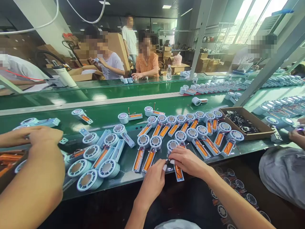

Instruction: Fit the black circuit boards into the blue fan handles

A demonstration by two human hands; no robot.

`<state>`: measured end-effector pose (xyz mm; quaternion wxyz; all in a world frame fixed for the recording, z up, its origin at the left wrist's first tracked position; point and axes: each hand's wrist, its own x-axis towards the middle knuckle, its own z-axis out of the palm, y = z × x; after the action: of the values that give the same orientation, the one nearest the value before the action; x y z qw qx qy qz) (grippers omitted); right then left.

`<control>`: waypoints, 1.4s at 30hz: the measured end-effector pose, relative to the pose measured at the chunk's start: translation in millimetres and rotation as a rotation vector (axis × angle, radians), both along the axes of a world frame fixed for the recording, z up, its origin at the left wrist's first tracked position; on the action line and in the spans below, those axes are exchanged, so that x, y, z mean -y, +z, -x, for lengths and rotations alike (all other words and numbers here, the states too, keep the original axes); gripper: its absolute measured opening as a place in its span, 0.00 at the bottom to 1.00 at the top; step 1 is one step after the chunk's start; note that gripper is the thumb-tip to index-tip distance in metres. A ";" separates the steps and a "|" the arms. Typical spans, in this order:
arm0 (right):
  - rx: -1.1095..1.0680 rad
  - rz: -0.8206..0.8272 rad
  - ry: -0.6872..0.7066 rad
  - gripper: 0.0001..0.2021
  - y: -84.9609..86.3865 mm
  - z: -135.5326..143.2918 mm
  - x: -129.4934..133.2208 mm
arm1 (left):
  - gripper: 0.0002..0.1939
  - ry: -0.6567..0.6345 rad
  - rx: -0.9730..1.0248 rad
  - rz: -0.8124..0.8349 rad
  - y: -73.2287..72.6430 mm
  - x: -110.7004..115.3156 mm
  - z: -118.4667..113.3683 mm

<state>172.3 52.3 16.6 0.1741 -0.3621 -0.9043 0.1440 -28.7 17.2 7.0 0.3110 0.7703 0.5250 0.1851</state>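
My left hand [154, 176] and my right hand [184, 158] meet at the bench's front edge. Both sets of fingertips pinch a small black part [168, 161], mostly covered by the fingers. Just behind my right hand is a pale blue handheld fan housing [172, 145] with a round slotted head. Its open handle [178, 173], showing an orange strip, juts toward me below the right fingers. Left of my hands lie two similar fan housings [155, 142], heads away from me, orange strips facing up.
Rows of fan housings [190, 117] cover the bench. A cardboard box [252, 136] of black parts stands at right. A co-worker's arms [35, 171] reach in from the left; another person's hand [297, 136] is at the right edge. Behind runs a green conveyor [105, 109].
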 end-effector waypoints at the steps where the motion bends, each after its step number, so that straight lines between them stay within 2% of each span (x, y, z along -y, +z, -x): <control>1: 0.013 -0.005 0.006 0.09 0.9 0.6 0.2 | 0.18 -0.003 -0.017 0.003 1.4 0.0 -0.1; 9: 0.099 -0.033 0.017 0.09 8.0 6.5 4.8 | 0.18 -0.025 -0.108 0.020 5.9 2.9 -1.0; 15: 0.033 -0.016 0.032 0.11 -1.8 0.9 1.2 | 0.16 -0.039 -0.068 0.014 4.9 -0.1 -0.3; 19: -0.062 0.011 -0.027 0.11 -2.9 -7.1 4.2 | 0.18 0.011 0.020 0.016 -2.3 1.4 -4.4; 23: -0.149 0.036 -0.109 0.14 9.2 -16.2 17.5 | 0.20 0.135 0.118 0.035 -15.9 5.9 -8.0; 25: -0.107 0.045 -0.139 0.14 15.0 -15.8 25.7 | 0.21 0.205 0.151 0.046 -21.5 7.6 -8.3; 29: 0.182 -0.002 -0.139 0.15 17.9 -7.8 35.2 | 0.24 0.288 0.202 0.025 -24.4 9.6 -8.3; 35: 0.264 -0.002 -0.064 0.15 20.0 -12.0 28.8 | 0.24 0.228 0.239 -0.013 -19.8 10.4 -8.7; 42: 0.317 -0.009 0.011 0.18 29.7 -21.1 22.8 | 0.27 0.165 0.188 -0.001 -23.1 8.3 -8.9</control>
<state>193.4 29.4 46.3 0.0301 -0.3747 -0.9230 0.0820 -19.8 8.8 -16.1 0.3422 0.7038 0.5553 0.2815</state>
